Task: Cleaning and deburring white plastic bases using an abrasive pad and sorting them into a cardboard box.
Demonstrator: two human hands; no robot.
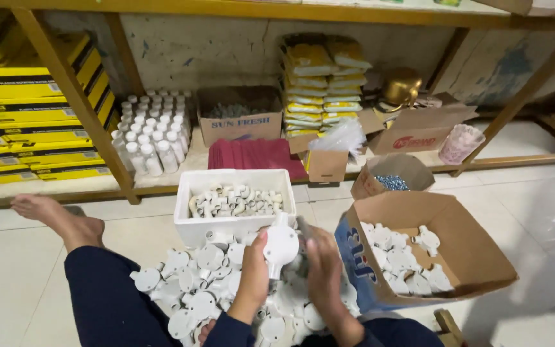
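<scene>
My left hand (pixel 254 270) holds a round white plastic junction box (pixel 281 244) up in front of me. My right hand (pixel 324 273) is right beside it, fingers closed around a thin dark tool (pixel 304 226) that points at the box. Under both hands lies a heap of white plastic boxes and round lids (pixel 191 283) on the tiled floor. A white foam crate (pixel 191 205) with short white pipe fittings stands just beyond the heap. To the right, an open cardboard box (pixel 467 250) holds more white junction boxes.
My bare foot (pixel 56 218) and dark trouser leg stretch out on the left. A wooden shelf (pixel 72 90) behind carries yellow packs, white bottles, cardboard cartons and stacked yellow bags. A small carton of shiny screws (pixel 392 182) sits behind the cardboard box.
</scene>
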